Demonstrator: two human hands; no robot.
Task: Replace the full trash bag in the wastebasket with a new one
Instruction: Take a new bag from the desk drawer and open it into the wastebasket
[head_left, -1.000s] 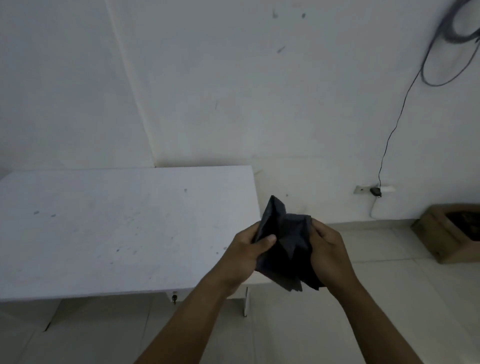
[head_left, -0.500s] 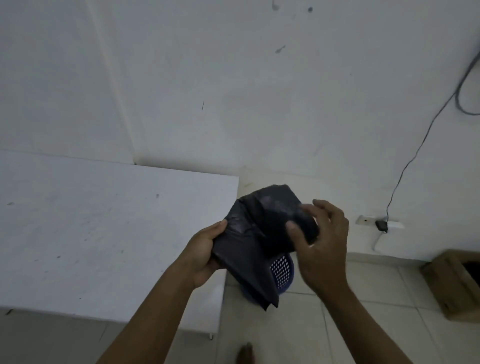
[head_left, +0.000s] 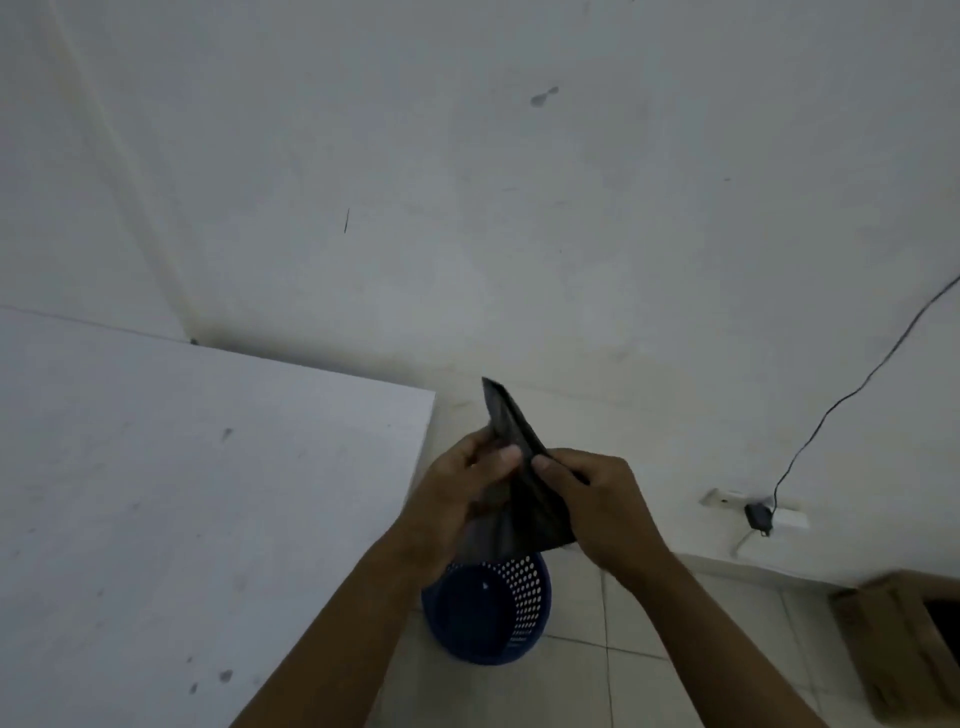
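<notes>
A folded black trash bag (head_left: 522, 478) is held up in front of me by both hands. My left hand (head_left: 457, 493) grips its left side with the thumb on top. My right hand (head_left: 597, 499) pinches its right edge between thumb and fingers. One corner of the bag sticks up above the hands. Directly below them on the tiled floor stands a blue perforated wastebasket (head_left: 488, 608); its inside looks bare, with no bag lining it. The near part of its rim is hidden by my left forearm.
A white table (head_left: 171, 493) fills the left side, its right edge close to the wastebasket. A brown cardboard box (head_left: 904, 639) sits on the floor at the right. A wall socket with a plug and black cable (head_left: 758, 514) is low on the wall.
The view has tilted down and the blue wastebasket now shows fully under my hands. My right hand closed from a loose spread hold to a pinch on the bag, which looks narrower.
</notes>
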